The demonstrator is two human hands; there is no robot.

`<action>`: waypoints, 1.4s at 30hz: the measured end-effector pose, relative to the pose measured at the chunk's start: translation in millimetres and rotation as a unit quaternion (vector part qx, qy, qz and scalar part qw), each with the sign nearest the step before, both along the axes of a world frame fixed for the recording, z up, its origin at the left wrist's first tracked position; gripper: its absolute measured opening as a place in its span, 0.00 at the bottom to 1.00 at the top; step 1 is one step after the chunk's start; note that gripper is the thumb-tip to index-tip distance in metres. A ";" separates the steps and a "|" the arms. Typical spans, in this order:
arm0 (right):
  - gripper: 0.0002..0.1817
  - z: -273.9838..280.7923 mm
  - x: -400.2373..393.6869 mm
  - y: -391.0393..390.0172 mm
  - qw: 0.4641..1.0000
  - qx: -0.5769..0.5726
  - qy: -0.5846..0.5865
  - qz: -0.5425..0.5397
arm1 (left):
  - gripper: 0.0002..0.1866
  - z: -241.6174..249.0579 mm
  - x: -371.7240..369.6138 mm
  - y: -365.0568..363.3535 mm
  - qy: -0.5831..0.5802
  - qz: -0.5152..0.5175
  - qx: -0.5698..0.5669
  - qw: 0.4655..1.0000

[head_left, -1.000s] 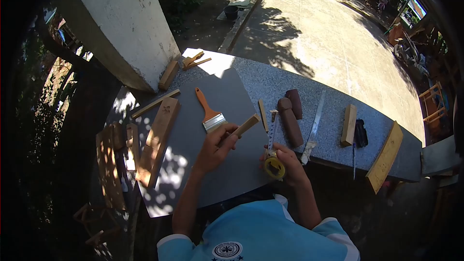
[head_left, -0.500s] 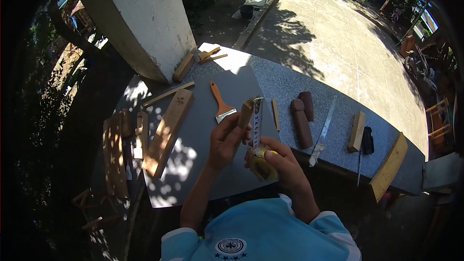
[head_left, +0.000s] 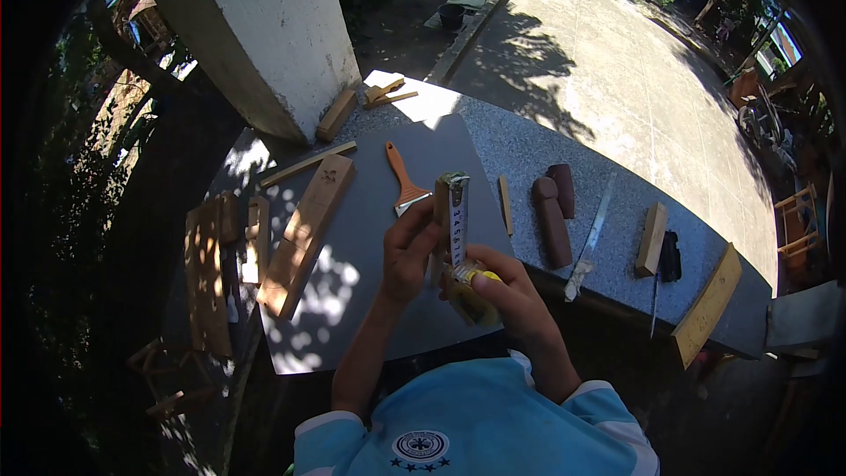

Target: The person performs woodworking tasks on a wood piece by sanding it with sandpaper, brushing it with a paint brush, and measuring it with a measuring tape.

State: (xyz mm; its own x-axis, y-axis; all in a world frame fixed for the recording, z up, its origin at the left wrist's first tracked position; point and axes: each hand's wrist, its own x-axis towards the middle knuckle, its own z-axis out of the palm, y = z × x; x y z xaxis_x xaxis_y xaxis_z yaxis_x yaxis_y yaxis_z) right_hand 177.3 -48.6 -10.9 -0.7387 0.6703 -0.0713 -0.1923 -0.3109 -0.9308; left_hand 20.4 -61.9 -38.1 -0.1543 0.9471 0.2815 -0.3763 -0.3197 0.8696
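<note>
My left hand [head_left: 409,254] is closed around a small wooden block [head_left: 441,194], held upright over the grey board; the tape hides much of it. My right hand [head_left: 511,291] grips a yellow tape measure [head_left: 476,304], its case partly behind the fingers. A short length of numbered blade [head_left: 456,222] runs out alongside the block, with its hook end at the block's top. Just beyond my left hand lies a paintbrush [head_left: 401,174] with an orange handle.
The grey board [head_left: 370,326] rests on a speckled stone counter [head_left: 520,150]. Left are a long wooden block [head_left: 308,234] and several wood pieces. Right lie brown rounded pieces [head_left: 552,222], a metal blade [head_left: 597,229], a wood block [head_left: 651,238] and a curved plank [head_left: 708,304]. A pillar [head_left: 273,26] stands behind.
The tape blade and block have shifted slightly left and turned, so the blade's numbers face me more and cover more of the block. Both hands keep their hold.
</note>
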 end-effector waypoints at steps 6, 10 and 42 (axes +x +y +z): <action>0.23 -6.1 -6.6 1.7 1.000 -0.006 0.022 -0.004 | 0.19 0.1 -2.9 1.8 -0.003 0.009 -0.003 1.000; 0.24 -7.3 -13.5 4.3 1.000 0.022 0.001 -0.015 | 0.25 3.0 -3.9 4.4 0.019 0.017 0.057 0.998; 0.35 -56.0 6.0 -22.2 0.930 0.094 -0.342 0.098 | 0.10 1.8 -97.4 8.2 -0.145 0.367 -0.029 0.919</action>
